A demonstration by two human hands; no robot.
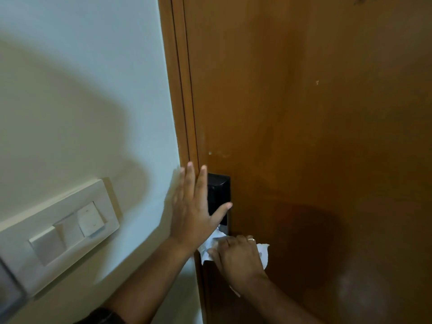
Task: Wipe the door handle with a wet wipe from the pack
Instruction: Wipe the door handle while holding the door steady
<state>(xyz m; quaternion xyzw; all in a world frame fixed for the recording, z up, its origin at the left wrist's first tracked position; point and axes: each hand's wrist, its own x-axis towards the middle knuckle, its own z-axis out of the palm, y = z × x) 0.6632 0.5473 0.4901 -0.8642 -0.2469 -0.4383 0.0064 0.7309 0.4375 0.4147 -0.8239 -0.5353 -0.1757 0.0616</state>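
A black lock body (219, 190) is mounted on the brown wooden door (315, 136), near its left edge. My right hand (238, 260) is closed around a white wet wipe (263, 253) just below the lock, and the handle itself is hidden under the wipe and the hand. My left hand (194, 206) lies flat with fingers spread against the door edge and frame, partly covering the lock's left side. The wipe pack is not in view.
A white wall (81, 90) fills the left side. A cream switch plate (58, 230) with rocker switches sits on it at lower left. The brown door frame (180, 78) runs vertically between wall and door.
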